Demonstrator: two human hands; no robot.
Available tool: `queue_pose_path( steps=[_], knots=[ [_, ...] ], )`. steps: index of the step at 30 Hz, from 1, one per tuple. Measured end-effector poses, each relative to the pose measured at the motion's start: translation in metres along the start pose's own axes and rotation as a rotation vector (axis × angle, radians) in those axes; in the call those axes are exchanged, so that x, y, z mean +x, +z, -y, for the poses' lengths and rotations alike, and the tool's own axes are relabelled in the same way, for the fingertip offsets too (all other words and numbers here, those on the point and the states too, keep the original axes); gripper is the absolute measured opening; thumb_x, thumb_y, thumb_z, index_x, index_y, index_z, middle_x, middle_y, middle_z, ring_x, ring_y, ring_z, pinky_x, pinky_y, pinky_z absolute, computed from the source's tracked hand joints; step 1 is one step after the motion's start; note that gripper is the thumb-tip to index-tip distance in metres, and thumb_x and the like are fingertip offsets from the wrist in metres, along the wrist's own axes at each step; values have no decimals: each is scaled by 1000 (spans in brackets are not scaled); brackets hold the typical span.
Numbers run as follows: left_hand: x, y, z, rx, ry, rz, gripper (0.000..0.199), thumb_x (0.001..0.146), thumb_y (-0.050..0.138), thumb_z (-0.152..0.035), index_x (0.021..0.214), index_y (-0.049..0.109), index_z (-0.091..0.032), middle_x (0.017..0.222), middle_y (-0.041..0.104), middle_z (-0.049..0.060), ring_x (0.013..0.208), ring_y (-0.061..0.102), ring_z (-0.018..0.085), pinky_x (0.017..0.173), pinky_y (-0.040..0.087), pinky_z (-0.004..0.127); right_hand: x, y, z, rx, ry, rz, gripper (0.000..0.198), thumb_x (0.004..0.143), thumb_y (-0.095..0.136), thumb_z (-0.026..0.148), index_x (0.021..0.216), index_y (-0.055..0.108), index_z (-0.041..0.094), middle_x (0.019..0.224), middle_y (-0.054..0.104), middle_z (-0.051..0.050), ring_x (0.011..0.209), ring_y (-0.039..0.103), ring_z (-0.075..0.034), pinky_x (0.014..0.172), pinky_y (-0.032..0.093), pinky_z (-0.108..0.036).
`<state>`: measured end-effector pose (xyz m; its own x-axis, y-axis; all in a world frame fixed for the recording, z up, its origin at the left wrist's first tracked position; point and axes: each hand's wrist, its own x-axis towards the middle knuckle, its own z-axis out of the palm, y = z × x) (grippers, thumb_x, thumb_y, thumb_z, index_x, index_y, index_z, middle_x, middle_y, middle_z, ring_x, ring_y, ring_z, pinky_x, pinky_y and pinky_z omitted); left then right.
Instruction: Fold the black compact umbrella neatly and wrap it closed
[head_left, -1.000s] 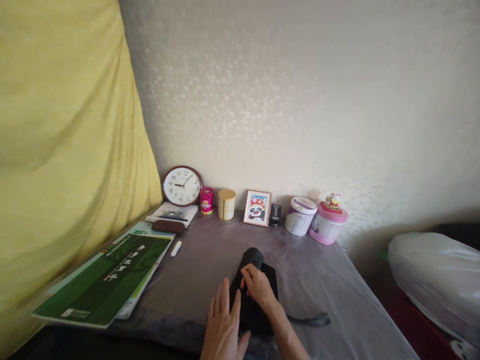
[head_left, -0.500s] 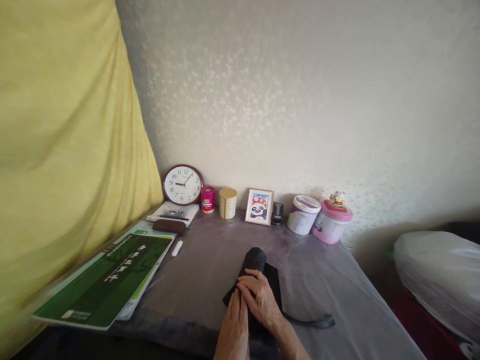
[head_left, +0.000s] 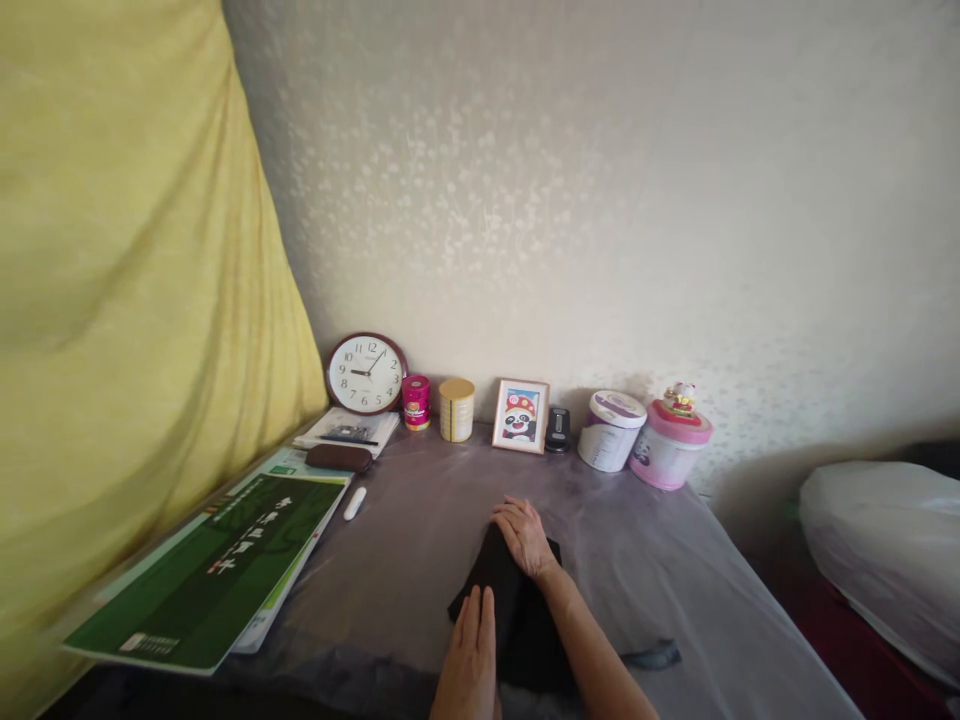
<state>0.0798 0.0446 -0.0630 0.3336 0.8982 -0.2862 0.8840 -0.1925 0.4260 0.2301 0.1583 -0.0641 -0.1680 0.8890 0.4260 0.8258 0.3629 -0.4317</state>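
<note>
A folded black cloth [head_left: 517, 625] lies near the front edge of the table, directly under both hands. My left hand [head_left: 471, 645] rests flat on its near left part, fingers stretched out and lying side by side. At the cloth's far end is my right hand [head_left: 523, 537], palm down, with its fingers extended over the top and covering that end. A dark strap [head_left: 652, 656] reaches out to the right from behind my right forearm; where it joins is hidden.
Along the wall stand a round clock [head_left: 367, 373], a pink can [head_left: 415, 403], a yellow-lidded tin [head_left: 456, 411], a picture frame [head_left: 520, 416] and tubs, one purple-white [head_left: 611, 432], one pink [head_left: 667, 450]. On the left lie a green book [head_left: 210, 570], a brown case [head_left: 339, 458] and a white stick-like object [head_left: 355, 503].
My right hand has slid forward from beside my left hand to the cloth's far end. The raised, rounded end seen there before is now covered. My left hand stays nearly in place.
</note>
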Motion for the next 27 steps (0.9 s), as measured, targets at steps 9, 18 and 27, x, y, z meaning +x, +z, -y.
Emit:
queue_pose_path(
  steps=[9,18,27],
  knots=[
    [5,11,24,-66,211,-91,103,44,41,2,141,11,-14,149,12,12,133,27,25,105,30,35,-22,-9,-5,-31,161,-214,32,88,38,25,109,61,18,119,60,-9,111,53,-20,98,38,-38],
    [-3,-32,48,-733,281,-109,89,52,46,-13,138,24,-18,132,48,5,123,41,22,100,35,31,-72,-47,-44,370,610,-312,35,75,44,44,85,66,18,93,69,-10,93,62,-25,87,46,-39],
    [-26,-73,47,-1383,127,82,70,46,55,-21,116,48,-19,73,60,-5,71,56,14,67,45,25,-87,-63,5,778,531,-49,37,74,56,51,86,67,17,89,68,-7,85,62,-24,73,50,-33]
  ],
)
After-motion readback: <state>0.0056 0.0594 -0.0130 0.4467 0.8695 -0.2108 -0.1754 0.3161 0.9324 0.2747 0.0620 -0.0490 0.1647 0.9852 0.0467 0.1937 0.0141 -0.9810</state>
